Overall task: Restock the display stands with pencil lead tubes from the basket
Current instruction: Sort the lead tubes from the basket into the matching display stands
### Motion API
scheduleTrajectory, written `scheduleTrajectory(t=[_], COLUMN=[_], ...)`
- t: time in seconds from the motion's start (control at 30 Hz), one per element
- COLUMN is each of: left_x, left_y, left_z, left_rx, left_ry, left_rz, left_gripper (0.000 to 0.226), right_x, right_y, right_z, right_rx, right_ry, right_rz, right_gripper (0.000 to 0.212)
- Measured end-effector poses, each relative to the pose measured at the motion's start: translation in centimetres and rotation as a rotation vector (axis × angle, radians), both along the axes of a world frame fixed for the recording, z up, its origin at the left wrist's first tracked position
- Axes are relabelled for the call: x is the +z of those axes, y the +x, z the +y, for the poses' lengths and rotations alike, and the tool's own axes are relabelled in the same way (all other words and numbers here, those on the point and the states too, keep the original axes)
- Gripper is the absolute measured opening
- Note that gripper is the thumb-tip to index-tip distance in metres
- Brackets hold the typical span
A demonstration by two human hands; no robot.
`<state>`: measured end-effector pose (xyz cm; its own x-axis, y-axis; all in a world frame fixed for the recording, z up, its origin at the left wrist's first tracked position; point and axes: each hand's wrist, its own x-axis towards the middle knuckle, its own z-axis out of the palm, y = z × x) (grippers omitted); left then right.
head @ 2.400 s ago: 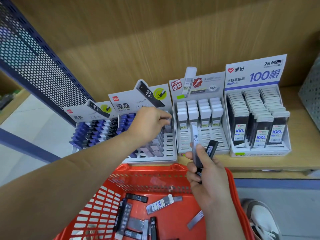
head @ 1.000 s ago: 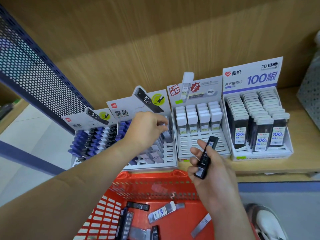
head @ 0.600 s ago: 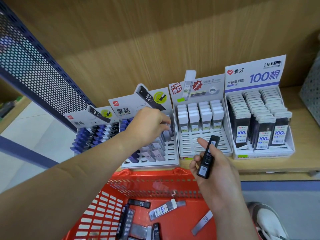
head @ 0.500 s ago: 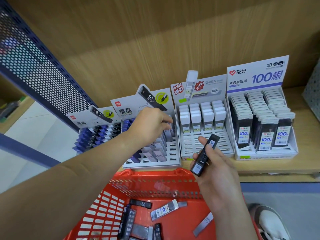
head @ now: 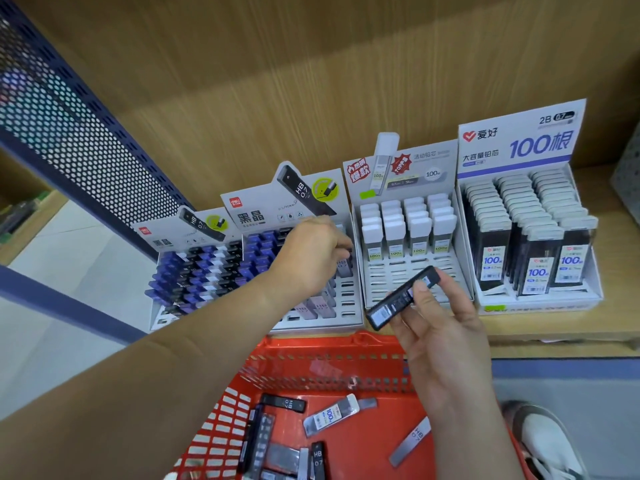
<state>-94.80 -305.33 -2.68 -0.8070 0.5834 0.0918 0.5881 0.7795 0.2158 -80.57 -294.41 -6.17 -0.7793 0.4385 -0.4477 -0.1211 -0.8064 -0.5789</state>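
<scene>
Four display stands line the wooden shelf. My left hand (head: 311, 254) reaches into the second stand (head: 301, 216), fingertips curled round a grey HB lead tube (head: 342, 266) in its right column. My right hand (head: 436, 327) holds a black lead tube (head: 403, 297) slanted in front of the third stand (head: 415, 282), whose front slots show bare. The red basket (head: 311, 368) sits below the shelf with several loose tubes, among them a labelled one (head: 327, 415) and a grey HB one (head: 410, 441).
The far left stand (head: 194, 271) holds blue and black tubes. The right stand (head: 530, 237) is packed with large black tubes. A blue perforated panel (head: 69, 126) rises at the left. A white shoe (head: 547, 441) shows beside the basket.
My right hand held a grey and a black tube at first; now only the black one, tipped from upright to a slant. My left hand stays in the second stand.
</scene>
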Motion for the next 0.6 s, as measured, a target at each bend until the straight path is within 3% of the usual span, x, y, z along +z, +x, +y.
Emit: scheduleTrajectory(t=[0.1,0.17,0.23,0.33,0.4,0.5,0.6], left_x=[0.1,0.3,0.8,2.6,3.2,2.6,2.4], left_y=[-0.2,0.4,1.7,5.8,8.8,11.3,12.2], left_z=[0.6,0.6,0.2,-0.8,-1.5,-3.5,-6.1], left_rx=[0.124,0.182,0.240,0.354,0.304,0.296,0.414], left_ry=[0.051,0.060,0.209,0.741,0.849,0.897,0.937], left_rz=[-0.004,0.011,-0.040,-0.505,-0.647,-0.527,-0.418], left_gripper=[0.004,0.011,0.023,0.025,0.015,0.025,0.007], right_x=[0.2,0.4,0.7,0.9,0.9,1.4,1.8], right_y=[-0.1,-0.1,-0.1,-0.3,-0.3,-0.3,-0.3], right_z=[-0.2,-0.2,-0.1,-0.3,-0.8,-2.0,-3.5], right_rx=[-0.042,-0.058,-0.061,-0.050,-0.005,0.153,0.319], right_ry=[-0.016,-0.010,-0.009,-0.010,0.018,0.109,0.255], right_rz=[-0.031,-0.043,-0.039,-0.010,0.027,0.054,0.004], right_gripper=[0.027,0.019,0.018,0.020,0.021,0.022,0.017])
